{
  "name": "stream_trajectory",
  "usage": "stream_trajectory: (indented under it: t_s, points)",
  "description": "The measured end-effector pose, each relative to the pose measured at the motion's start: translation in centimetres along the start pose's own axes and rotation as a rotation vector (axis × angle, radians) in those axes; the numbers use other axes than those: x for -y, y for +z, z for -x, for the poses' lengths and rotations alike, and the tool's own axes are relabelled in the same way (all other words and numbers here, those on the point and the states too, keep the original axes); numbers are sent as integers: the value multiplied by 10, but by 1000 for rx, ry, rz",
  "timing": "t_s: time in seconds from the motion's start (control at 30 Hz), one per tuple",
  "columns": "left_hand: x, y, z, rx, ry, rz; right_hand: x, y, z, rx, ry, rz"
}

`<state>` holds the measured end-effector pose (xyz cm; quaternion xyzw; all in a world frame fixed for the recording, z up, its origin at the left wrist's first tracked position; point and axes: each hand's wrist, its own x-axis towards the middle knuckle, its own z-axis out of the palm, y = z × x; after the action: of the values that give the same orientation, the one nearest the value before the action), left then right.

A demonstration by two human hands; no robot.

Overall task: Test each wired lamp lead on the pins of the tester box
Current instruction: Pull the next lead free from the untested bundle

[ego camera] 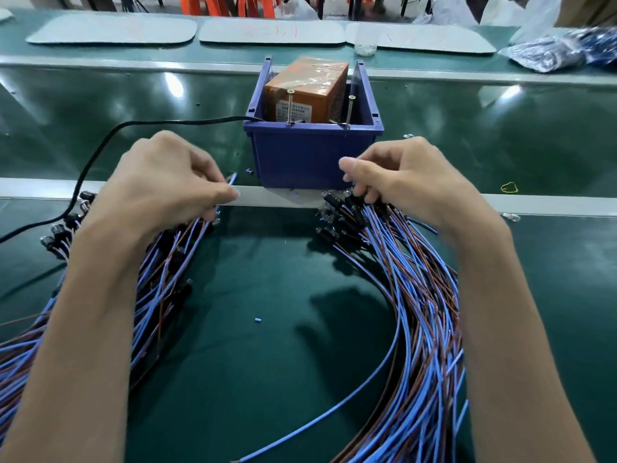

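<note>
Green bench mat [267, 329] lies under both hands; left hand [167, 178] pinches one blue lead [231, 179], right hand [404, 182] grips bunched lamp leads [417, 279], tester box [314, 155] just beyond, between them

A glossy green workbench [100, 105], crossed by pale metal rails [551, 205], reflects overhead lights, with three grey mats [113, 30] along its far side, orange plastic stools [200, 5] beyond and filled plastic bags [551, 53] at right.
</note>
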<state>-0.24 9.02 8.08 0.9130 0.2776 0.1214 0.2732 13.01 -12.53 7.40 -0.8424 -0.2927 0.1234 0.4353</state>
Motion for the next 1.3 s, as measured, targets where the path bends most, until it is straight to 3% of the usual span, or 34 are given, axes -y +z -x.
stream_trajectory:
  t_s: [0.23, 0.53, 0.63, 0.7, 0.77, 0.8, 0.9, 0.97, 1.3]
  points:
    - [-46, 13, 25, 85, 328, 339, 20, 25, 6, 310, 83, -138]
    - [-54, 21, 30, 302, 332, 378, 22, 17, 10, 232, 73, -327]
    - [-42, 19, 19, 142, 237, 374, 20, 14, 9, 192, 55, -379]
    - [-32, 19, 10, -13, 142, 181, 17, 13, 9, 163, 45, -394]
    - [-29, 22, 7, 66, 51, 39, 15, 11, 8, 124, 43, -438]
    - [-29, 26, 6, 165, 42, 92, 15, 11, 7, 111, 45, -468]
    - [-42, 39, 14, 387, 94, 383, 15, 11, 7, 111, 46, -536]
    - [-52, 47, 19, 453, 172, 445, 14, 13, 7, 113, 39, -557]
    - [-71, 58, 30, 340, 357, 122, 12, 11, 7, 72, -18, -457]
